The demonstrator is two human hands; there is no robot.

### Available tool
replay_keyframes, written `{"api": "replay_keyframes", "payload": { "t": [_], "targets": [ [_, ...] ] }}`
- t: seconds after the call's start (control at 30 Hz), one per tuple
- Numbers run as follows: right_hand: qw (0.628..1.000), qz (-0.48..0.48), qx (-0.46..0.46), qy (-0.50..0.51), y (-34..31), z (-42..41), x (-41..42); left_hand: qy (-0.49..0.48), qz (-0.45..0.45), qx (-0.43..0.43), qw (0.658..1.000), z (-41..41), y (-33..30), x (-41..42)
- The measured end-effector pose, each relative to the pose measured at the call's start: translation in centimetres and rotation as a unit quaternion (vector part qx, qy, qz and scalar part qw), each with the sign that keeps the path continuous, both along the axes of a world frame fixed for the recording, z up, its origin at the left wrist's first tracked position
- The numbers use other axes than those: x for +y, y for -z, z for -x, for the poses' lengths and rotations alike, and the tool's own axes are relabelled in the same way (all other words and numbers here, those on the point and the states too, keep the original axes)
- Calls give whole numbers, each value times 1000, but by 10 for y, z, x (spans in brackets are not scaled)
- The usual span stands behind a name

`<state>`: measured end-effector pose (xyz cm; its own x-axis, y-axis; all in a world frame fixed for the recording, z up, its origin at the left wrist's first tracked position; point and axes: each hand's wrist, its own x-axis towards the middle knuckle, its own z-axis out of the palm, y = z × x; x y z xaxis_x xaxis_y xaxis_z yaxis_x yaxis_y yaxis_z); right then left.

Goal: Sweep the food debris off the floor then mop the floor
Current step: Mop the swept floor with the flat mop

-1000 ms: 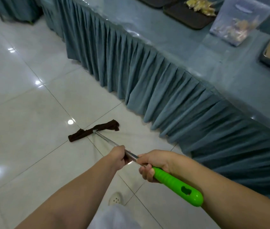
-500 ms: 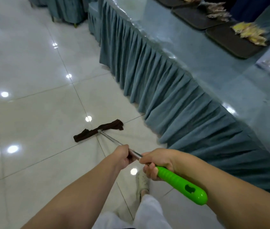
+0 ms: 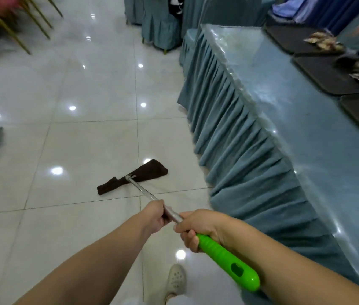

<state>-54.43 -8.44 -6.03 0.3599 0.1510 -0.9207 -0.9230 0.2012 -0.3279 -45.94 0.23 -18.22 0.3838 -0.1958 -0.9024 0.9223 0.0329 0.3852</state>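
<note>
You have both hands wrapped around the mop: your left hand clamps the bare silver metal pole, and your right hand grips the top of the bright green plastic handle, spaced so you can steer and press. The dark brown flat cloth mop head lies on the glossy white tiled floor, near the pleated grey-blue table skirt, likely to mop along that edge.

Left hand wrapped around the silver metal mop pole, right hand gripping its bright green plastic handle, dark brown cloth mop head flat on glossy white tiled floor, beside pleated blue-grey table skirt, pale shoe below.
</note>
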Motion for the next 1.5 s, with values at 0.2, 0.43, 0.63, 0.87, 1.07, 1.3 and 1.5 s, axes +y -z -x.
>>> {"api": "replay_keyframes", "payload": {
  "t": [0.2, 0.43, 0.63, 0.87, 1.07, 1.3, 1.5],
  "targets": [
    [995, -10, -24, -91, 0, -51, -15, -106, -4, -24, 994, -38, -15, 9],
    [978, -43, -23, -202, 0, -106, 32, -211, -28, -53, 976, -65, -35, 79],
    [955, -68, -9, -287, -9, -155, 115, -291, -51, -56, 954, -83, -54, 171],
    [918, -70, -1, -391, -18, -217, 259, -386, -42, -66, 919, -113, -58, 314],
    [892, -64, 14, -448, -24, -264, 389, -456, -22, -56, 888, -140, -51, 445],
    [874, -53, 12, -482, -28, -303, 508, -514, -26, -65, 855, -168, -51, 555],
    [857, -41, 10, -514, -32, -338, 595, -569, -33, -57, 819, -197, -51, 630]
  ]
}}
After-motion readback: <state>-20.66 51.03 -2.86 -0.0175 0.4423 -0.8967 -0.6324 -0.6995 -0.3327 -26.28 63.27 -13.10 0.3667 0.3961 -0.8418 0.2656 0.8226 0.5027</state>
